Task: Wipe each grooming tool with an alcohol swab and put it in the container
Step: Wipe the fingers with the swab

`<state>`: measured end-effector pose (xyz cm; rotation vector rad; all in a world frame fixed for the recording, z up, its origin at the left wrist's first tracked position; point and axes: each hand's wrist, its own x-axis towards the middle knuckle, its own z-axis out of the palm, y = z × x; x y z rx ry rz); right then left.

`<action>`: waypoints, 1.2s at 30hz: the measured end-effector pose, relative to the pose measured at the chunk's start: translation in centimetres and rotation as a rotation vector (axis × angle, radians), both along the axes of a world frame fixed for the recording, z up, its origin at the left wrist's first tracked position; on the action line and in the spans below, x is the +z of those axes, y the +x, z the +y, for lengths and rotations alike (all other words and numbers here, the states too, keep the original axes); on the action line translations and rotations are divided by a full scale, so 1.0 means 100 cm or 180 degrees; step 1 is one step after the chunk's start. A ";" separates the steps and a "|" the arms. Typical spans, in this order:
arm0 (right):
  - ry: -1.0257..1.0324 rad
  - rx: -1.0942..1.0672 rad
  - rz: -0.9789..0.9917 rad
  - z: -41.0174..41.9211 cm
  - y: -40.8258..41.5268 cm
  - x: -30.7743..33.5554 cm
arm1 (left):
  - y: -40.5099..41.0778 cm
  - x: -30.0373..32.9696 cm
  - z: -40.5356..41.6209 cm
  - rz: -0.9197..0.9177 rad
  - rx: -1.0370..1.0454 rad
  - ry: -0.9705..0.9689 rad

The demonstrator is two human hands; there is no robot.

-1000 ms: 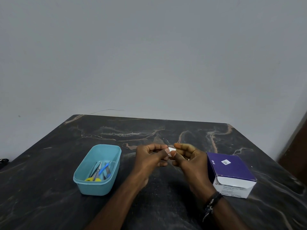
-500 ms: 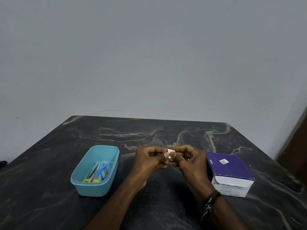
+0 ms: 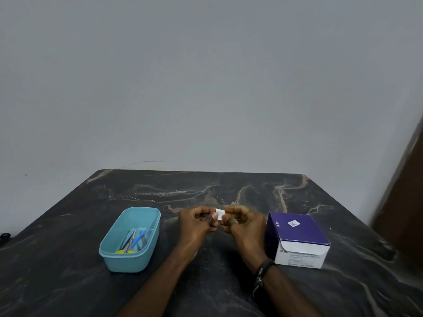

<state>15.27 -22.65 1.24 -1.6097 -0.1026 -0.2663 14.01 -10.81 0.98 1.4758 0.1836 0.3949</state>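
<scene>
A small white alcohol swab packet [image 3: 220, 213] is pinched between my left hand [image 3: 198, 223] and my right hand [image 3: 242, 223], held just above the middle of the dark marble table [image 3: 206, 188]. To the left stands a light blue container [image 3: 119, 257]. Inside it lie several grooming tools [image 3: 135, 241], among them scissors with yellow handles and a blue-handled tool. On the right sits a purple and white swab box [image 3: 297, 239].
A grey wall rises behind the table. A brown door or panel [image 3: 409, 202] stands at the far right edge. A dark object [image 3: 3, 236] peeks in at the far left. My right wrist wears a dark bracelet [image 3: 263, 271].
Both hands stay together at the table's middle, working the swab packet; a little more of the white packet shows between the fingertips now. The view has shifted slightly.
</scene>
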 end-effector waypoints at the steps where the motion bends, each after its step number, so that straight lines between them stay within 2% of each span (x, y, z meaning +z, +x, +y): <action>1: -0.0050 -0.0050 0.0016 0.001 0.001 0.001 | 0.001 0.000 -0.001 0.0012 0.0073 -0.0013; 7: -0.0406 -0.0114 -0.0161 0.006 0.005 0.022 | -0.002 0.018 -0.006 -0.0081 0.0514 -0.0040; 12: -0.0389 -0.0207 -0.0441 0.015 -0.004 0.047 | -0.011 0.043 -0.009 -0.0327 0.0745 0.0242; 22: -0.0263 -0.0400 -0.0333 0.022 -0.033 0.072 | -0.046 0.070 -0.016 -0.0539 0.0933 0.0266; 30: -0.0370 -0.0644 -0.0394 -0.013 -0.055 0.076 | -0.061 0.072 -0.048 -0.0528 0.0760 0.0290; 36: -0.0352 -0.1078 -0.0363 -0.092 -0.071 0.083 | -0.056 0.072 -0.122 -0.0656 0.0292 0.0345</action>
